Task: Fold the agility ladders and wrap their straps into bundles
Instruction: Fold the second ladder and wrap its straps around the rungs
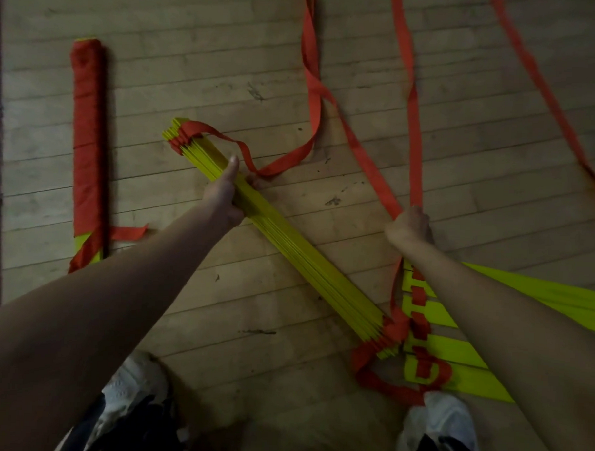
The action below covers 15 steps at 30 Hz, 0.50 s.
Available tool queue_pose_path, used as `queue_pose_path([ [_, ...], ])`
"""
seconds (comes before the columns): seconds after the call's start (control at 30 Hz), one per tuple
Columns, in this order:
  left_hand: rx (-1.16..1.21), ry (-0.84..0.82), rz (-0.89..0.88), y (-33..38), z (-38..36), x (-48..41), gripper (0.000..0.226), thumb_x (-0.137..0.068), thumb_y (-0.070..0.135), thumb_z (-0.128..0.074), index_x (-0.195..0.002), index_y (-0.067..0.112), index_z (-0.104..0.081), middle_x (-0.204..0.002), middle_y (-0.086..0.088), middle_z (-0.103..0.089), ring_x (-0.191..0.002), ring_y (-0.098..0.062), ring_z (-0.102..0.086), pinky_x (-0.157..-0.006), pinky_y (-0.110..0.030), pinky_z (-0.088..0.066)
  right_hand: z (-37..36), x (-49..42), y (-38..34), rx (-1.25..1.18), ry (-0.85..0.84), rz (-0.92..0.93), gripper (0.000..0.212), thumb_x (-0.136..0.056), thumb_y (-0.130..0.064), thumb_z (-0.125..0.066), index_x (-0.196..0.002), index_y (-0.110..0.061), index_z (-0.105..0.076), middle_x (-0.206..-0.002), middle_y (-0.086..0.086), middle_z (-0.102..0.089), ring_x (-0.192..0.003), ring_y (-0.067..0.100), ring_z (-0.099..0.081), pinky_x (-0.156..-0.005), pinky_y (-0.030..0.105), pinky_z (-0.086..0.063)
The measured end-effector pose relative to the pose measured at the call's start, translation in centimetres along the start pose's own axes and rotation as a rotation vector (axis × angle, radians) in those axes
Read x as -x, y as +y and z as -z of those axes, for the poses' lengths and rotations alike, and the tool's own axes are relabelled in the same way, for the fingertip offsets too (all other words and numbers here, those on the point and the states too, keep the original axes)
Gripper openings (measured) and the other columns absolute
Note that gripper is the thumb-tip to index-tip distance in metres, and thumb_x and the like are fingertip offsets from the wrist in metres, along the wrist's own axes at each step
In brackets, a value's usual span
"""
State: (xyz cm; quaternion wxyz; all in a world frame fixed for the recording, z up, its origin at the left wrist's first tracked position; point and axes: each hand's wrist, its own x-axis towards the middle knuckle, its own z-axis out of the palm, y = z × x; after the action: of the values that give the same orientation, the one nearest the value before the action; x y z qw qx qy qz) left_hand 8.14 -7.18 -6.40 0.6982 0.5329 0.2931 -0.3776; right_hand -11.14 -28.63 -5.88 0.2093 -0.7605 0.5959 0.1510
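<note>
So the stack of rungs lies slantwise on the wooden floor, right in front of the person's feet. The left hand is wrapped round the stack a bit past the middle, thumb lying along the top. The right hand is off to the side, fisted round a red strap and pulling it up off the boards.

Handling-wise: the rungs look like thin, flat plastic slats, smooth and bright yellow. They're probably light, stiff along their length and prone to sliding and fanning out if the grip goes slack. A mid-stack grip seems the smart place, since it pins the lot. The strap is flat woven webbing, floppy and long, and it twists easily. There's a second strap at the far end with a kink in it. It likely needs steady tension to wrap neatly.

A wrapped bundle sits off to the left, done up tight in red. More spread rungs lie flat under the right arm.
</note>
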Motion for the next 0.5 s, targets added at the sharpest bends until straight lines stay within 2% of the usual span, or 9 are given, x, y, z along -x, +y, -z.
queue_pose_path([
  [0.03,-0.003,-0.001,0.001,-0.1,0.0,0.0,0.024,-0.091,0.037,-0.063,-0.086,0.016,-0.054,-0.077,-0.003,-0.061,-0.066,-0.017,-0.064,-0.063,-0.038,-0.055,0.2,0.0,0.1,0.08,-0.042,0.03,0.045,-0.093,-0.024,-0.056,-0.131,-0.001,-0.05,-0.133,0.021,-0.053,-0.121,0.038,-0.054,-0.093,0.04,-0.046],
  [0.1,-0.021,-0.004,0.01,-0.2,-0.1,0.0,0.024,-0.091,0.038,-0.063,-0.088,0.016,-0.056,-0.076,-0.002,-0.06,-0.069,-0.016,-0.062,-0.069,-0.04,-0.055,0.3,0.6,-0.6,0.035,-0.112,0.17,0.031,-0.094,-0.023,-0.053,-0.115,-0.003,-0.062,-0.114,0.019,-0.065,-0.107,0.034,-0.062,-0.083,0.037,-0.047],
  [0.17,-0.051,-0.03,0.023,-0.5,-0.5,0.3,0.024,-0.09,0.039,-0.063,-0.086,0.017,-0.057,-0.075,-0.001,-0.058,-0.068,-0.015,-0.06,-0.068,-0.038,-0.054,0.5,1.8,-2.7,-0.265,-0.251,0.273,0.015,-0.094,-0.016,-0.052,-0.095,-0.005,-0.061,-0.072,0.009,-0.065,-0.067,0.022,-0.064,-0.059,0.03,-0.045],
  [0.2,-0.072,-0.053,0.028,-0.7,-0.8,0.4,0.024,-0.091,0.04,-0.062,-0.083,0.017,-0.056,-0.074,-0.001,-0.056,-0.065,-0.013,-0.059,-0.063,-0.034,-0.053,0.7,2.5,-4.2,-0.475,-0.358,0.272,0.012,-0.094,-0.01,-0.05,-0.084,-0.006,-0.054,-0.053,0.004,-0.056,-0.044,0.014,-0.054,-0.046,0.026,-0.04],
  [0.23,-0.1,-0.08,0.031,-1.1,-1.1,0.6,0.026,-0.092,0.04,-0.06,-0.08,0.018,-0.055,-0.072,0.0,-0.055,-0.062,-0.012,-0.057,-0.058,-0.03,-0.051,1.1,3.0,-5.8,-0.656,-0.445,0.268,0.018,-0.093,-0.005,-0.049,-0.075,-0.007,-0.047,-0.045,0.002,-0.046,-0.032,0.01,-0.041,-0.036,0.021,-0.033],
  [0.3,-0.135,-0.135,0.03,-1.8,-1.8,1.2,0.028,-0.093,0.041,-0.057,-0.077,0.018,-0.055,-0.068,0.0,-0.054,-0.056,-0.01,-0.056,-0.053,-0.026,-0.051,1.8,4.2,-8.5,-0.788,-0.523,0.311,0.024,-0.09,-0.002,-0.052,-0.069,-0.01,-0.045,-0.047,0.001,-0.041,-0.029,0.007,-0.037,-0.032,0.017,-0.031],
  [0.37,-0.151,-0.179,0.02,-2.0,-2.3,1.6,0.03,-0.093,0.042,-0.058,-0.075,0.018,-0.057,-0.062,0.002,-0.055,-0.052,-0.008,-0.057,-0.052,-0.024,-0.051,2.3,5.3,-10.4,-0.756,-0.562,0.391,0.021,-0.088,-0.004,-0.056,-0.069,-0.013,-0.05,-0.047,-0.002,-0.045,-0.031,0.007,-0.043,-0.034,0.016,-0.034],
  [0.5,-0.234,-0.268,-0.011,-1.3,-2.7,2.0,0.029,-0.092,0.047,-0.055,-0.087,0.019,-0.059,-0.071,0.002,-0.057,-0.062,-0.008,-0.057,-0.057,-0.024,-0.051,2.6,6.3,-12.0,-0.873,-0.625,0.42,0.018,-0.09,-0.008,-0.057,-0.074,-0.016,-0.052,-0.056,0.001,-0.048,-0.035,0.009,-0.048,-0.036,0.016,-0.035],
])
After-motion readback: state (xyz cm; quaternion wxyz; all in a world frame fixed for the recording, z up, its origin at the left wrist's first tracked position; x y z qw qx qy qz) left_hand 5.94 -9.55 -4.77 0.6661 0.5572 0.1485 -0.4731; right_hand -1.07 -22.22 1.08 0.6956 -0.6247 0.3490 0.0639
